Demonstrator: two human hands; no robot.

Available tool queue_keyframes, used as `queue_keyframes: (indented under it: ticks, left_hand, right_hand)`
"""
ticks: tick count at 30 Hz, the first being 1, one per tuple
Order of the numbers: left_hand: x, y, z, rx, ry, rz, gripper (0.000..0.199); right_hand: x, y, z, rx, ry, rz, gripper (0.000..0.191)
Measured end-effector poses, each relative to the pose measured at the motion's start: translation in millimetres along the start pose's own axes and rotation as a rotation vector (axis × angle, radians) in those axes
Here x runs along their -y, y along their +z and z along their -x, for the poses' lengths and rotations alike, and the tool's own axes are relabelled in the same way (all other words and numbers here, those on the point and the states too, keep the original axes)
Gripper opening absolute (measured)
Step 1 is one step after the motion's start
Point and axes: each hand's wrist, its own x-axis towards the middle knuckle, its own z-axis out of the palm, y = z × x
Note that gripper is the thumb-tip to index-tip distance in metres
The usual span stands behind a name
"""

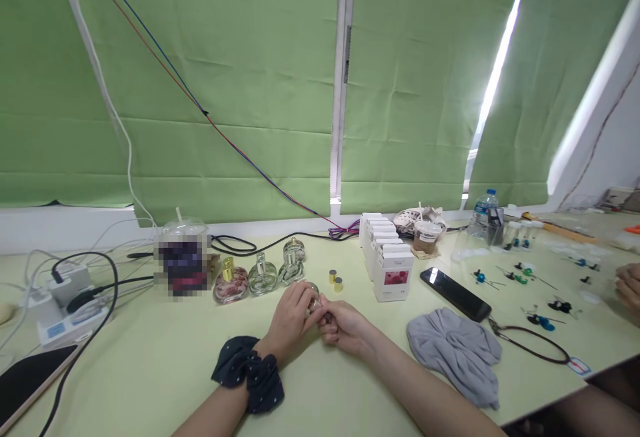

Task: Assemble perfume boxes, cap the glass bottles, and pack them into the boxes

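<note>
In the middle of the table my left hand (293, 310), with a dark dotted scrunchie (250, 370) on its wrist, is closed around a glass perfume bottle (313, 288), mostly covered by the fingers. My right hand (347, 327) meets it from the right, its fingers pinched at the bottle's near end on something small and dark that I cannot make out. Two small gold caps (335, 280) stand just beyond the hands. Behind and left of them are several perfume bottles: a pink one with a gold top (231, 284), a clear one (263, 277) and others beside it.
A row of white boxes (393, 277) stands right of the caps. Farther right lie a phone (456, 294), a grey cloth (455, 350) and several small coloured parts (543, 320). A power strip (75, 317) with cables is at left. Another person's hand (629, 287) shows at the right edge.
</note>
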Motion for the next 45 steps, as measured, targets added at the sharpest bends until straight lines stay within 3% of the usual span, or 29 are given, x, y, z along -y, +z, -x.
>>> queue_keyframes:
  ticks: [3,6,8,12,19,23,29,36,45]
  left_hand:
    - [3.2,1.2,1.1,-0.148,-0.062,0.044,0.008]
    - [10.1,1.7,2.1,-0.364,-0.291,0.086,0.003]
    - [17.1,1.8,3.3,-0.418,-0.443,0.105,0.003]
    - [31.4,2.7,7.8,-0.359,-0.559,0.108,0.013]
    - [28.1,-0.3,10.0,-0.124,-0.448,0.178,0.025]
    - [25.4,1.1,10.5,-0.066,-0.355,0.145,0.040]
    - [31.4,6.3,15.7,0.003,-0.384,0.117,0.049]
    - [29.8,2.0,15.6,0.029,-0.360,0.150,0.045]
    - [34.6,5.0,17.1,0.038,-0.324,0.152,0.040]
  right_hand:
    - [1.4,2.1,2.9,-0.024,-0.025,0.079,0.031]
    - [3.3,2.4,4.7,-0.155,-0.040,0.118,0.011]
    - [3.7,0.7,4.5,-0.220,-0.056,0.126,0.005]
    - [-0.7,-7.7,-0.6,-0.206,-0.096,0.210,0.014]
    - [-7.1,-21.5,-12.7,-0.210,-0.348,0.514,0.040]
    - [4.2,-17.2,-11.6,-0.249,-0.415,0.501,0.033]
    - [24.0,2.5,-20.9,-0.237,-0.612,0.488,0.022]
    - [35.1,17.9,-36.3,-0.257,-0.892,0.916,0.006]
    - [30.8,11.3,-45.6,-0.238,-0.884,0.968,0.011]
